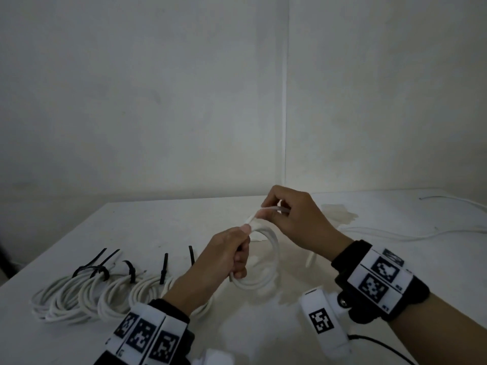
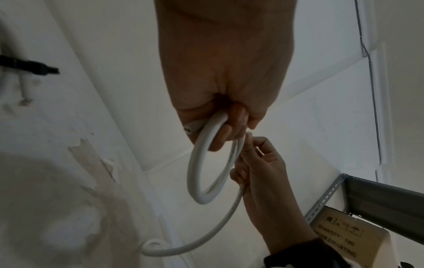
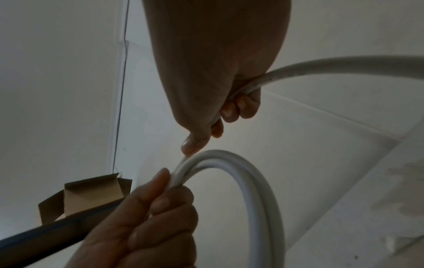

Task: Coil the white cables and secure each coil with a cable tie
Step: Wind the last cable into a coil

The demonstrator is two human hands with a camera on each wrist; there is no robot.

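Observation:
My left hand (image 1: 241, 250) grips a small coil of white cable (image 1: 268, 259) at its top, a little above the white table (image 1: 163, 227). The coil hangs as a loop below the fist (image 2: 195, 168). Just above and to the right, my right hand (image 1: 272, 210) pinches the free run of the same cable (image 3: 344, 67), which passes through its curled fingers (image 3: 231, 108). Its thumb tip nearly touches the coil (image 3: 254, 177) beside the left hand (image 3: 158, 195). The loose tail (image 2: 206, 232) trails down onto the table. No cable tie shows on this coil.
Several finished white coils (image 1: 79, 293) bound with black cable ties (image 1: 163, 267) lie in a row at the left front. Loose white cables (image 1: 395, 234) and a pale heap (image 1: 340, 214) lie at the right back. A cardboard box (image 2: 348, 234) sits on a metal shelf (image 2: 380, 195).

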